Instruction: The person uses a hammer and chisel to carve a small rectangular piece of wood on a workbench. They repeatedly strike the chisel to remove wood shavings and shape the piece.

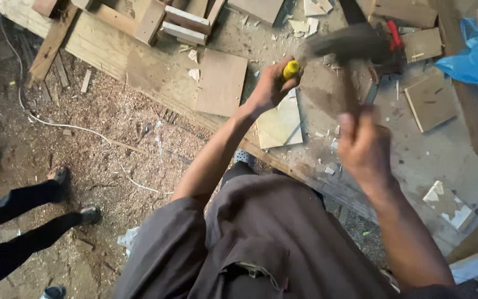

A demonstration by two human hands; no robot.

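1. Holding the yellow-handled tool (291, 69) upright in the left hand (271, 88), fingers wrapped fully round its handle, the person sets it just above centre of the frame, over the workbench (443, 149).
2. Right hand (363, 145), right of centre, is closed round the shaft of a hammer (349, 44); its head is motion-blurred at upper centre, just right of the yellow handle.
3. Doing this step well, I judge, means keeping the yellow-handled tool steady and plumb, striking squarely on its top, and keeping the left fingers below the struck end.
4. Whatever the tool's tip bears on is hidden by the hand and blur; I cannot tell.
5. Counts: one hammer, one yellow-handled tool, two hands at work.
6. One pale square board (279, 124) lies below the left hand; one brown square board (221, 82) sits left of it.
7. One blue plastic bag (474, 55) at the upper right; one red-handled tool (395, 34) near the hammer head.
8. Another person's two legs (23, 221) stand at lower left on the sawdust floor (112, 127).
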